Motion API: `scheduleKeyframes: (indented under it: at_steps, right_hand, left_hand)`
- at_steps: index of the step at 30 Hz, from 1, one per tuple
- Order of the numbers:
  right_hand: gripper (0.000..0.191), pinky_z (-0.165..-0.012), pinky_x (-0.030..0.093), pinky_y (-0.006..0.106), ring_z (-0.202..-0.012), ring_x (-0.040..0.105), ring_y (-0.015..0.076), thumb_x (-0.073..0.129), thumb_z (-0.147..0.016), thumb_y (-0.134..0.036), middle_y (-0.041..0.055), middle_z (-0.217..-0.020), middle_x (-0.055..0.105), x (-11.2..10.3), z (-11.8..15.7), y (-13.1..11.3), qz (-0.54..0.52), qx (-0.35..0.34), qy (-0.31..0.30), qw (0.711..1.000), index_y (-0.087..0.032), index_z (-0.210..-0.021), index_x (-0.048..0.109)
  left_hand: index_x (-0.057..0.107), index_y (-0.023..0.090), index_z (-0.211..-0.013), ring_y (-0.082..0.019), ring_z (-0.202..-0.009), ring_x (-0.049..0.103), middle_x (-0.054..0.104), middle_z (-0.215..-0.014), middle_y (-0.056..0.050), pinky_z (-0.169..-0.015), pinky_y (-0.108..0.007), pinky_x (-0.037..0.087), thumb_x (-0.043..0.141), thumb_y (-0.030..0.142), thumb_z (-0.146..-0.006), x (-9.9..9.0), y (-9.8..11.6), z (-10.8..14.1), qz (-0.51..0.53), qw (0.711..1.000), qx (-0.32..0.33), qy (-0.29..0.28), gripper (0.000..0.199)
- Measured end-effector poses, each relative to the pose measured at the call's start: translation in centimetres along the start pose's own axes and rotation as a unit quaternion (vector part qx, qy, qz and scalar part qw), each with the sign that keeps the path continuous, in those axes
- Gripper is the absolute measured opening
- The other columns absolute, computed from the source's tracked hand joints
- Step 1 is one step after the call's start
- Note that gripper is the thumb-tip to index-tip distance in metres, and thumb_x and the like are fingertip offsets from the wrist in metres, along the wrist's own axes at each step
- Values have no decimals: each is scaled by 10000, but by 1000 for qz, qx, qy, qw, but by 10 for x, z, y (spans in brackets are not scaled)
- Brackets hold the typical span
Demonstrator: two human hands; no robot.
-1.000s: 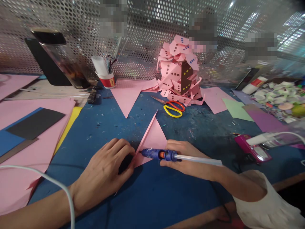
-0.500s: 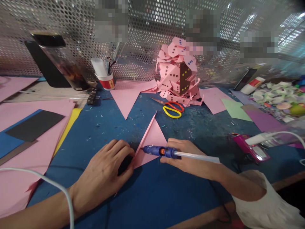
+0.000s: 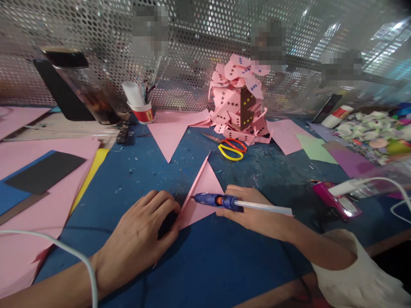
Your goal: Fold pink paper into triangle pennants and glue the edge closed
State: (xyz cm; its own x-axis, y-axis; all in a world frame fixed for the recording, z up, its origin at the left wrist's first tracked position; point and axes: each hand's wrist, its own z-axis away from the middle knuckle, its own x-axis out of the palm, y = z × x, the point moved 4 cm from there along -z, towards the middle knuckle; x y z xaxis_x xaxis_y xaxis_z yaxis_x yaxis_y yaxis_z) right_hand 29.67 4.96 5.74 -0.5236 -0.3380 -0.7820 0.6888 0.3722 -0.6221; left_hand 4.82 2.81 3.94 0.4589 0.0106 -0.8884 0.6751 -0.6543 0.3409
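Observation:
A pink paper triangle (image 3: 208,183) lies on the blue tabletop in front of me, its left edge folded up into a narrow strip. My left hand (image 3: 141,235) rests at its lower left corner, fingers curled and pinched on the paper's edge. In my right hand (image 3: 252,220) is a blue glue gun (image 3: 210,199), held from the right side. Its nozzle points left and is at the fold of the triangle. A long pale glue stick (image 3: 266,207) sticks out of the gun's back, over my wrist. The gun's handle is hidden by my fingers.
Scissors (image 3: 233,152) with red and yellow handles lie beyond the triangle, before a pink paper structure (image 3: 227,102). A cup (image 3: 143,113) and a dark-lidded jar (image 3: 96,96) stand behind. Pink sheets (image 3: 64,214) lie left; a white cable (image 3: 73,254) crosses my left forearm. A magenta device (image 3: 337,201) is right.
The camera view has shifted slightly. Both hands, the glue gun and the triangle keep nearly the same places, with the nozzle still at the fold.

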Motion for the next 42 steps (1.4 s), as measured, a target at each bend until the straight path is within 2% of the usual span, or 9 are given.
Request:
scheduleKeyframes:
  at_steps: [6,12,20,42]
  right_hand:
    - [291,-639,359,277,-696,550,124,685,-974,-473,-25,-835,602,-2,-1,1,17,14,8,1000,-216,-860,612]
    - [325,-654,386,273,-698,560,135,667,-985,-478,-25,-815,594,-2,-1,1,32,20,16,999,-220,-816,566]
    - [299,-625,368,264,-685,558,134,689,-976,-387,-27,-802,609,-5,-3,3,24,52,31,998,-217,-785,534]
    - [315,-588,325,272,-632,512,131,685,-959,-445,-33,-762,604,-6,-8,13,49,80,65,993,-219,-790,545]
  left_hand:
    - [589,216,-1015,-218,-892,548,617,-995,-37,-800,-370,442,549,260,-1001,0,0,1,-5,1000,1,2,61]
    - [589,222,-1021,-223,-899,546,618,-1004,-37,-809,-373,430,549,280,-1006,0,-1,2,-13,1000,1,5,72]
    - [585,233,-1026,-222,-907,549,618,-1014,-35,-817,-370,429,548,291,-1009,1,-2,4,-15,1000,-2,0,71]
    - [595,237,-1040,-227,-916,569,627,-1025,-38,-815,-375,458,557,289,-999,1,-2,4,-22,1000,5,9,76]
